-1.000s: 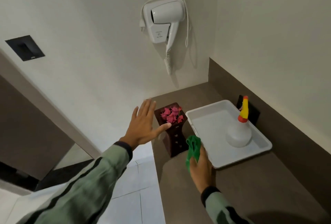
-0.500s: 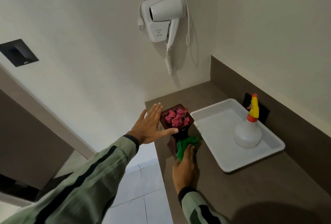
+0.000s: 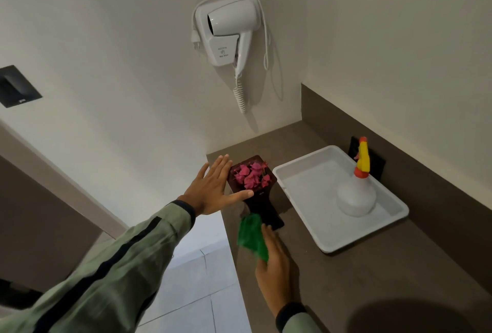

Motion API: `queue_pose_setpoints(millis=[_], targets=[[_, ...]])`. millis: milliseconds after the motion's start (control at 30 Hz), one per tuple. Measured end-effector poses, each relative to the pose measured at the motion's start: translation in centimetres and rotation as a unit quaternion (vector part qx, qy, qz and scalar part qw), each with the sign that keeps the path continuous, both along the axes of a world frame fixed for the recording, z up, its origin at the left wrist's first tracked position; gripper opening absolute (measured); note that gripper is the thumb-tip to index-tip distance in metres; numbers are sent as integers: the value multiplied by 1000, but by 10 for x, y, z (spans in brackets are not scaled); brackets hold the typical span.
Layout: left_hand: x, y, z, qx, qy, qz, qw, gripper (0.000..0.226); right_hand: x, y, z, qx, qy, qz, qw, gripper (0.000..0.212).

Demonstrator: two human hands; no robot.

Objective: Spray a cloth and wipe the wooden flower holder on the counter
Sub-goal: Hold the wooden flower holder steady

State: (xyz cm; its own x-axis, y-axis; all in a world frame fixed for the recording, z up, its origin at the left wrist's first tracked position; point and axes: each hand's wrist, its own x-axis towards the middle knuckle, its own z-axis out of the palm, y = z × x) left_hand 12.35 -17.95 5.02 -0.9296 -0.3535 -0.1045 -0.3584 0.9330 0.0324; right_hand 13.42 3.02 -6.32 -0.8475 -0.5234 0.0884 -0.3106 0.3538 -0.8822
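Partly hiding the holder (image 3: 262, 208), right hand (image 3: 274, 266) grips cloth (image 3: 251, 234); left hand (image 3: 213, 189) flat open.

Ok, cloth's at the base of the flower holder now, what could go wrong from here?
1. The flower holder is tall, narrow-stemmed and stands near the counter edge; the left hand is open and flat beside its top, not gripping, so a firm wipe could tip it.
2. Wiping upward, the green cloth in the right hand might snag the pink flowers.
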Motion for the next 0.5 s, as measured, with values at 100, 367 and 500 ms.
queue_pose_setpoints(millis=[100,367,500], targets=[[0,-1,1,-3,-1,-1,1000,125,-7,-8,16,-96,-82,-169,978,63],[0,0,5,3,-5,-6,1000,121,-6,-58,45,-179,-132,-138,965,67],[0,1,4,3,-2,-7,1000,123,12,-51,24,-80,-59,-65,993,62]])
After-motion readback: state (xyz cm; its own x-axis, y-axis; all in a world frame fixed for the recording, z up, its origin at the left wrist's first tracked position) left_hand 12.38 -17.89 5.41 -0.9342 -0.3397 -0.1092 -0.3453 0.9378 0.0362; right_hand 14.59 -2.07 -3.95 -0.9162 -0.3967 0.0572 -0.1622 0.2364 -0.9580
